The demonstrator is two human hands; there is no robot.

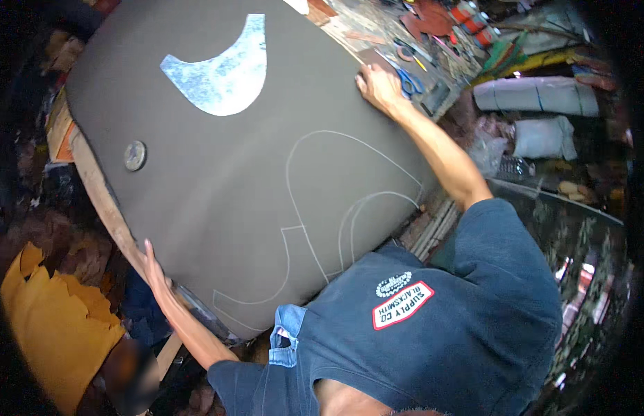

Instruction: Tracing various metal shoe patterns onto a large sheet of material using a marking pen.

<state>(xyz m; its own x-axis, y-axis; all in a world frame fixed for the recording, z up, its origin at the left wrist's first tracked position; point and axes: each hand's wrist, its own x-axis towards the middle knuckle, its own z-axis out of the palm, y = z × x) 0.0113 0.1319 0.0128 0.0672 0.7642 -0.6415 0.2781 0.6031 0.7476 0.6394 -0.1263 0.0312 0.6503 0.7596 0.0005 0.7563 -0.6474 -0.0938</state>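
A large dark grey-brown sheet (218, 166) with rounded corners lies over the bench in front of me. Pale curved pattern lines (288, 170) are drawn on its nearer right part. My left hand (154, 267) is at the sheet's left edge, fingers stretched out straight. At the far right edge, my right hand (379, 87) has its fingers curled on the sheet's border, close to blue-handled scissors (410, 83). A shiny silvery-blue crescent-shaped template (228, 76) lies on the far part of the sheet. Toward its left side sits a small round metal disc or tin (135, 156).
Tools and red-capped bottles (474, 24) crowd the bench at the far right. White wrapped rolls (537, 96) lie to the right. A ragged yellow-orange hide-like piece (55, 326) is at the lower left. The wooden bench edge (103, 197) shows along the left.
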